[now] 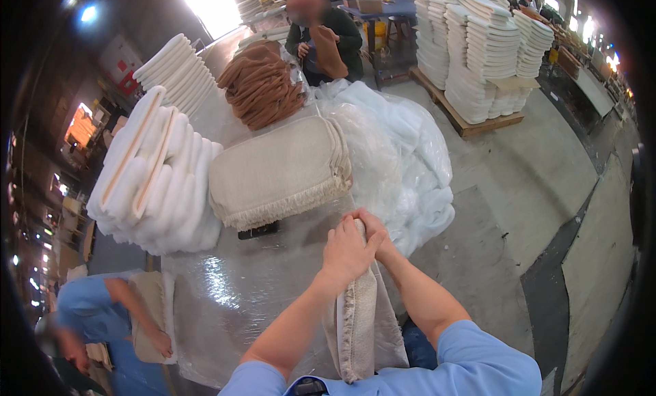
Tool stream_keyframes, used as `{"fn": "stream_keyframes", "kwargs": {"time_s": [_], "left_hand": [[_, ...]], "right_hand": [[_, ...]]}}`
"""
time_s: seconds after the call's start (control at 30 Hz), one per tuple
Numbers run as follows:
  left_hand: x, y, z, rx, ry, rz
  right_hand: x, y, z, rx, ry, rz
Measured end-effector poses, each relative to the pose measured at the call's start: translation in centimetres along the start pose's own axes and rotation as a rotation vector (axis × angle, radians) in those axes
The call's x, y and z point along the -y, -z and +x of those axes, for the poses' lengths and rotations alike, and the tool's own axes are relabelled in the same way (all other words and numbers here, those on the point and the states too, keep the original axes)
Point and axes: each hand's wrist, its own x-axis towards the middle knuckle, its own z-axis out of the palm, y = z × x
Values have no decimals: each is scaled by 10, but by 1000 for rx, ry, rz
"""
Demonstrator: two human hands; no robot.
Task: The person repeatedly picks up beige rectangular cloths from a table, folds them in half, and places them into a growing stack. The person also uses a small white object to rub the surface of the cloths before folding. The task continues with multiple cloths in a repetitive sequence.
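A beige cushion cover (361, 317) with a frayed seam along one edge stands on its side at the table's near right edge, running toward my body. My left hand (348, 249) is closed over its far end. My right hand (374, 228) grips the same end from the right, with its fingers close to the left ones. Whether a pad is inside the cover cannot be seen. Just beyond my hands lies a stack of beige fringed covers (277, 167), with a small black object (260, 230) partly under its near edge.
White padded inserts (154, 177) stand at the table's left. Brown covers (260, 85) and bagged white padding (403, 157) lie farther back. A person (328, 37) across the table handles a brown cover. Another person's arm (140, 314) is at lower left. White pads fill a pallet (478, 125).
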Motion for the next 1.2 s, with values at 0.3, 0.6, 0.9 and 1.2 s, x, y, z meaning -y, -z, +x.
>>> {"fn": "stream_keyframes", "kwargs": {"time_s": [0.3, 0.6, 0.9, 1.2], "left_hand": [[9, 1, -4, 122, 256, -66], [13, 7, -14, 75, 230, -283], [-68, 117, -99, -438, -446, -418], [-76, 138, -145, -457, -300, -354]], "right_hand": [[24, 6, -3, 231, -136, 80], [-32, -3, -7, -97, -362, 340], [187, -27, -7, 12, 481, 197], [216, -42, -47, 1, 814, -110]]}}
